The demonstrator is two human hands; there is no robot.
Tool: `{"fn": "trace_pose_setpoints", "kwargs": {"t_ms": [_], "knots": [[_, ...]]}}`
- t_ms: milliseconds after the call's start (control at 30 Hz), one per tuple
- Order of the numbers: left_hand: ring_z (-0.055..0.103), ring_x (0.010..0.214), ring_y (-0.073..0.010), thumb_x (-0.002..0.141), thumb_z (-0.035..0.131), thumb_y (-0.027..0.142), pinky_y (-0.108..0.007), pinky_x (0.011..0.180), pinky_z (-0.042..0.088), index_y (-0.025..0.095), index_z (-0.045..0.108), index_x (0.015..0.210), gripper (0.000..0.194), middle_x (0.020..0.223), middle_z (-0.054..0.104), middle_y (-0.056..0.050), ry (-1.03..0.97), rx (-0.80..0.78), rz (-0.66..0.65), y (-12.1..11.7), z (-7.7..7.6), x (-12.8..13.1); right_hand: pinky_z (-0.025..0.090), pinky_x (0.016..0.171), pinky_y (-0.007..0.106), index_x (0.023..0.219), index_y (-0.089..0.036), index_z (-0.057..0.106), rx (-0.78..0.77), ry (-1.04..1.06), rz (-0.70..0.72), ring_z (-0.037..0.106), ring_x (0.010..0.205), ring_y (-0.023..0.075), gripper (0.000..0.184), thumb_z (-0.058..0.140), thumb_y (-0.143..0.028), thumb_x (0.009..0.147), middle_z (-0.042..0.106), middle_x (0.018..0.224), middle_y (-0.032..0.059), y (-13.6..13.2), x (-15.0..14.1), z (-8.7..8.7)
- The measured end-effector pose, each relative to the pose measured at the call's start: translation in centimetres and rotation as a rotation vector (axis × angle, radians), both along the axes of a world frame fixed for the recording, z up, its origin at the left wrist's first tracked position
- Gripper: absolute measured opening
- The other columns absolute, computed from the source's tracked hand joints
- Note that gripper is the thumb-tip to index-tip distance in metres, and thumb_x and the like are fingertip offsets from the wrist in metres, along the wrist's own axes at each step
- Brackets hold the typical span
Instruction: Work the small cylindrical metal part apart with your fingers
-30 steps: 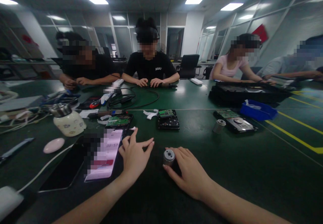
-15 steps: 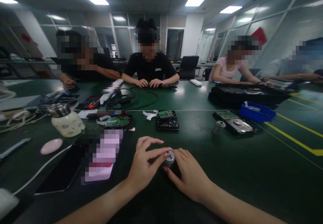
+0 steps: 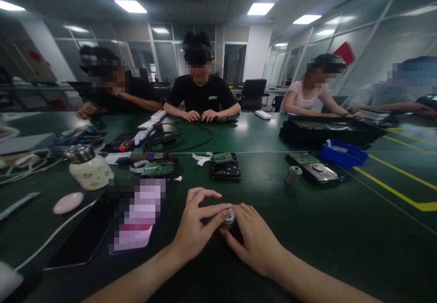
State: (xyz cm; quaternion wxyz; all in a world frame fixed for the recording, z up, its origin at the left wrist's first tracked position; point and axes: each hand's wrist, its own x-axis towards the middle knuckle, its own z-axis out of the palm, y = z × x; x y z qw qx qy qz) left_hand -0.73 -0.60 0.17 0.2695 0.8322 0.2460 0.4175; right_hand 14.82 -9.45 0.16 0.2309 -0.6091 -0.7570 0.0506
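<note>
A small silver metal cylinder stands upright on the green table in front of me, with small dark openings in its top face. My left hand has its thumb and index finger pinched at the cylinder's top edge, covering part of that face; the other fingers are raised and bent. Around the far and right side curl the fingers of my right hand, its thumb on the near side, steadying the cylinder. What the left fingertips may hold on the top is too small to see.
A similar cylinder stands by an opened hard drive and a blue bin. Another drive lies ahead. At left are a phone, a tablet-like screen and a cream bottle. Several people sit opposite.
My view has tilted slightly, so the scene sits a little lower. The left thumb now covers more of the cylinder's top. My right hand keeps its grip almost unchanged.
</note>
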Motion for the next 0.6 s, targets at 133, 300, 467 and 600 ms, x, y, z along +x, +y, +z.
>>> {"fn": "trace_pose_setpoints", "kwargs": {"t_ms": [133, 300, 467, 600], "knots": [[0.045, 0.105, -0.0255, 0.087, 0.063, 0.025, -0.040, 0.091, 0.041, 0.032, 0.075, 0.100, 0.019, 0.106, 0.063, -0.005, 0.022, -0.037, -0.044, -0.08, 0.11, -0.12, 0.041, 0.086, 0.043, 0.107, -0.013, 0.054, 0.011, 0.006, 0.008, 0.053, 0.094, 0.0264, 0.023, 0.055, -0.024, 0.088, 0.061, 0.103, 0.0112, 0.02, -0.01, -0.13], [0.047, 0.101, -0.0240, 0.092, 0.052, 0.023, -0.038, 0.089, 0.039, 0.027, 0.075, 0.090, 0.024, 0.095, 0.064, -0.004, -0.018, -0.064, -0.063, -0.12, 0.41, -0.53, 0.041, 0.087, 0.042, 0.113, -0.014, 0.053, -0.004, 0.028, 0.020, 0.053, 0.096, 0.0261, 0.027, 0.055, -0.026, 0.088, 0.061, 0.108, 0.0103, 0.11, -0.07, 0.12], [0.049, 0.095, -0.0230, 0.093, 0.047, 0.022, -0.038, 0.087, 0.039, 0.021, 0.067, 0.078, 0.025, 0.086, 0.063, -0.004, -0.075, -0.069, 0.002, -0.30, 0.60, -0.54, 0.040, 0.088, 0.043, 0.116, -0.014, 0.052, -0.012, 0.033, 0.015, 0.053, 0.098, 0.0260, 0.029, 0.055, -0.027, 0.089, 0.061, 0.110, 0.0103, 0.15, -0.04, 0.16], [0.043, 0.111, -0.0249, 0.090, 0.054, 0.024, -0.040, 0.095, 0.036, 0.030, 0.069, 0.106, 0.023, 0.115, 0.059, -0.004, 0.035, -0.073, -0.059, -0.52, 0.69, -0.50, 0.040, 0.087, 0.044, 0.112, -0.012, 0.053, 0.003, 0.017, 0.005, 0.052, 0.096, 0.0268, 0.027, 0.054, -0.026, 0.089, 0.061, 0.107, 0.0115, 0.16, 0.04, -0.01]]}}
